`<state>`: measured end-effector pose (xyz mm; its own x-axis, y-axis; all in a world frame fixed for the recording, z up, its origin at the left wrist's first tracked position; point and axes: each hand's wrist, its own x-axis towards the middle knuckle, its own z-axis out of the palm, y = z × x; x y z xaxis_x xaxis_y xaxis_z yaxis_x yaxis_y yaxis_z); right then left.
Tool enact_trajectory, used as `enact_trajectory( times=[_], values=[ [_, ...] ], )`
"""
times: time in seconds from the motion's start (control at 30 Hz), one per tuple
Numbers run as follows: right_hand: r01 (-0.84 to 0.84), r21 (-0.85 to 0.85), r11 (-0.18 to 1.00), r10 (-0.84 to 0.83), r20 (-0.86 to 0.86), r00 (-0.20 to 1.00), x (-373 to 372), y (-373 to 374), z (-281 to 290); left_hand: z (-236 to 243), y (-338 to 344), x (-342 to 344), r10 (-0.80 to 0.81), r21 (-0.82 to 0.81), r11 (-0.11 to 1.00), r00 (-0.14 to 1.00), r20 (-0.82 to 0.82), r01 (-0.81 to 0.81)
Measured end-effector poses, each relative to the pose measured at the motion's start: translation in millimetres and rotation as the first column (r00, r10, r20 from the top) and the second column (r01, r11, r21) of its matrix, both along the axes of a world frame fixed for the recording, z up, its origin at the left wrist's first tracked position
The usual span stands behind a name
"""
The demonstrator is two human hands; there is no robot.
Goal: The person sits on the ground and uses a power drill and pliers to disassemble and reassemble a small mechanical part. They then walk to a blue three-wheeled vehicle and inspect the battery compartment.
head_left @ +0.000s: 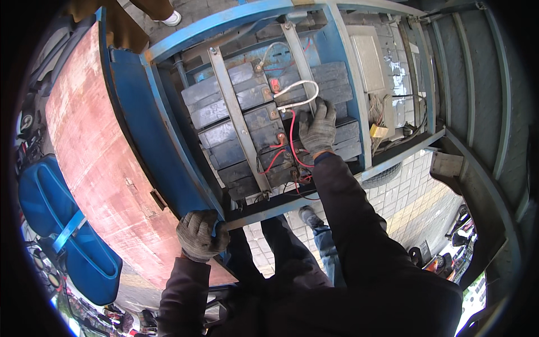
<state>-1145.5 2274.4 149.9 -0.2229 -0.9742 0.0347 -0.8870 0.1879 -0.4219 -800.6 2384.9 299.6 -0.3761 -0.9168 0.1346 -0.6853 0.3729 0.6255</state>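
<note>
Several dark batteries [230, 101] lie in rows inside a blue metal frame [219, 17]. My right hand [319, 129], in a grey knit glove, is over the right-hand batteries, its thumb and fingers around the lower part of a flat metal bar [300, 53]. A white cable [311, 84] loops just beside those fingertips, and a red wire [292, 132] runs down to the left of the hand. At the frame's near left corner my left hand [202, 236], gloved alike, is closed on the blue edge, its fingertips partly hidden.
A second metal bar [233, 112] crosses the batteries on the left. The worn pinkish panel [106, 140] leans out on the left, above a blue seat [48, 196]. Past the right crossbar are a yellow padlock-like block [379, 131] and loose wires. Another person's shoe [173, 18] shows at the top.
</note>
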Motion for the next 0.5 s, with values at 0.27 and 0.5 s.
enact_trajectory(
  times=[0.27, 0.5],
  values=[
    [-0.030, 0.019, 0.999, 0.027, 0.145, 0.989, -18.8, -10.2, 17.9, 2.4, 1.5, -1.3, -0.004, 0.045, 0.999, 1.000, 0.029, 0.002],
    [-0.159, 0.279, 0.947, 0.195, -0.109, 0.975, -66.4, -172.0, 4.3, -3.0, 1.7, -2.3, 0.008, -0.014, 1.000, 0.999, 0.037, -0.008]
  ],
)
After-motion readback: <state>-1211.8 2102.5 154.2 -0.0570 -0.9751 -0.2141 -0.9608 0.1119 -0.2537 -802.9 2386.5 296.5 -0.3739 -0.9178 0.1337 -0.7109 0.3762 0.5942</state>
